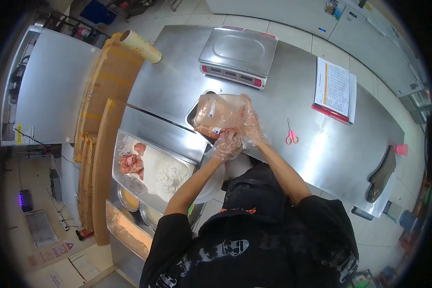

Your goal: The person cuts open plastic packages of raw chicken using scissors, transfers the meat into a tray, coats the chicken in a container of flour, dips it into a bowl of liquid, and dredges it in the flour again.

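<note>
A clear plastic bag of raw meat with small blue-and-white labels is tilted over a metal pan, which it partly hides. My right hand, in a clear disposable glove, grips the bag along its right side. At the bag's lower edge, my left hand, gloved the same way, has curled fingers closed on the bag, right beside the pinkish meat. Its fingertips are partly hidden. To the left, a tray of white flour holds some raw meat pieces.
A digital scale stands beyond the pan. Pink-handled scissors and a clipboard with papers lie to the right. A roll of film is at the back left. Cardboard borders the left side, near a tray of orange crumbs.
</note>
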A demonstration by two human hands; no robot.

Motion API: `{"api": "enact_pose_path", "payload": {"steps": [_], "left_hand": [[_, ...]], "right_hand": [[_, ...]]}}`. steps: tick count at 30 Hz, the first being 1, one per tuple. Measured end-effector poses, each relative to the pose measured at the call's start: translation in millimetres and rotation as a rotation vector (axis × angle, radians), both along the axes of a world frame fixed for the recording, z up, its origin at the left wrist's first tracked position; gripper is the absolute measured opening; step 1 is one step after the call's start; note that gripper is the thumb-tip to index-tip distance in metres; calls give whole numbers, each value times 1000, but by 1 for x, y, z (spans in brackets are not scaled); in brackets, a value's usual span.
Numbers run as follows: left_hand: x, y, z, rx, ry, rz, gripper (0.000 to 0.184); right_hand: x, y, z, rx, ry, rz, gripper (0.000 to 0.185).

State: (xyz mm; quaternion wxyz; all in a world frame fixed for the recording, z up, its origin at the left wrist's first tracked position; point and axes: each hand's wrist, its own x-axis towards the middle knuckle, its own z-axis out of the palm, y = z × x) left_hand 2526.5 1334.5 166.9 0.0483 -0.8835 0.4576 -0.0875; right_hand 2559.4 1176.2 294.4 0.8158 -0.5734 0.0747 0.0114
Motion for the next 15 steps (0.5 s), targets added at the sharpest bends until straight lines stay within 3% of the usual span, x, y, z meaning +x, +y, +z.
{"api": "enact_pose_path", "payload": {"steps": [3,5,7,8,12,15], "left_hand": [[8,-5,3,87,-73,-13,42],[15,-9,18,147,-64,-62,42],[26,-19,56,238,406,-8,39],[32,-22,57,-3,372,-21,38],[41,-9,44,2,317,-90,40],[61,13,43,-1111,1698,399,40]], "right_hand": [[15,-18,-30,-433,66,55,77],[16,-26,-23,-610,-190,-25,76],[20,-28,-20,-638,-276,-82,74],[23,-29,-16,-666,-360,-143,72],[27,-33,-4,-625,-312,-118,66],[31,-33,11,-574,-298,-73,62]]}}
